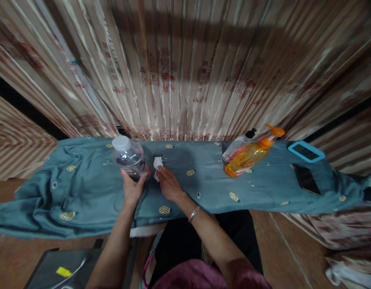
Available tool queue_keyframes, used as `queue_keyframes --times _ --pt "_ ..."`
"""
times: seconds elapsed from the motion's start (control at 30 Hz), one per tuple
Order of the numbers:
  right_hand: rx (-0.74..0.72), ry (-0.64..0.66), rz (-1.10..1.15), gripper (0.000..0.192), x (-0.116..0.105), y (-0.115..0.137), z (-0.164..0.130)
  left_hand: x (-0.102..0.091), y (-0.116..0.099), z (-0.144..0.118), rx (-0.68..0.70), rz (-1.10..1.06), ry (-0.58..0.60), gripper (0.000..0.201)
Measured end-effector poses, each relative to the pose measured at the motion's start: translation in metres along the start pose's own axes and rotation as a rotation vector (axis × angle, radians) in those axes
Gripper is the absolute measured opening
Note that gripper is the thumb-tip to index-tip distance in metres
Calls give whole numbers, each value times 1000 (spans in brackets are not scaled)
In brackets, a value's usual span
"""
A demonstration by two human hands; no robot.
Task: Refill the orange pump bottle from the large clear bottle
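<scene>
On the left half of the cloth-covered table stands a large clear plastic bottle [129, 158] with a white cap. My left hand [132, 188] is wrapped around the lower part of this bottle, thumb on the near side. Just to its right, my right hand [169, 184] presses a crumpled white tissue [158, 163] down on the cloth, fingers bent over it. The tissue lies beside the bottle, a small gap apart from it. A silver bracelet [193, 214] circles my right wrist.
A yellow-orange pump bottle [248, 158] and a clear bottle with a black top [236, 147] stand right of centre. Further right lie a blue-framed digital clock [306, 151] and a black phone [306, 179]. A patterned curtain [179, 80] hangs behind the teal tablecloth [209, 192].
</scene>
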State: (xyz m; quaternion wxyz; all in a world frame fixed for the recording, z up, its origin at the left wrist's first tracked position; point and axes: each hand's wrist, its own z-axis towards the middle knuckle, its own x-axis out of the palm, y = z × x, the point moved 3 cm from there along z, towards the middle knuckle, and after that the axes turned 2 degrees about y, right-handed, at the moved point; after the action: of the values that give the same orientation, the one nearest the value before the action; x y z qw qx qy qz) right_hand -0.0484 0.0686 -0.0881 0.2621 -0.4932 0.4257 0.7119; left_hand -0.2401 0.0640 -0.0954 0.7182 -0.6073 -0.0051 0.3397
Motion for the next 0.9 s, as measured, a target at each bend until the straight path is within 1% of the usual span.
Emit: queue_keyframes --times 0.1,0.23,0.37,0.47,0.53,0.6,0.67,0.73,0.83,0.9 --pt "39 -36 -27 54 -6 -21 11 -1 1 1 -53 6 -41 106" --pt "123 -84 -69 54 -20 -66 11 -2 0 1 -60 10 -39 101" --pt "234 -126 -115 57 -34 -117 -8 -4 -1 1 -91 26 -35 97" --pt "338 -160 -148 50 -45 -155 -28 -5 -3 2 -96 26 -45 93" --pt "418 -187 -168 44 -52 -177 -42 -5 -4 2 -107 25 -47 92" --pt "499 -214 -184 46 -59 -194 -53 -5 -6 2 -128 32 -37 93" --pt "565 -238 -194 45 -62 -206 -60 -5 -6 2 -144 33 -27 95" --pt "607 -257 -196 47 -64 -213 -60 -5 -5 2 -151 24 -26 95" --pt "643 -277 -191 53 -63 -217 -46 -6 -5 0 -160 10 -27 92" --pt "661 -284 -185 50 -60 -216 -29 -6 -4 -1 -176 5 -24 89"
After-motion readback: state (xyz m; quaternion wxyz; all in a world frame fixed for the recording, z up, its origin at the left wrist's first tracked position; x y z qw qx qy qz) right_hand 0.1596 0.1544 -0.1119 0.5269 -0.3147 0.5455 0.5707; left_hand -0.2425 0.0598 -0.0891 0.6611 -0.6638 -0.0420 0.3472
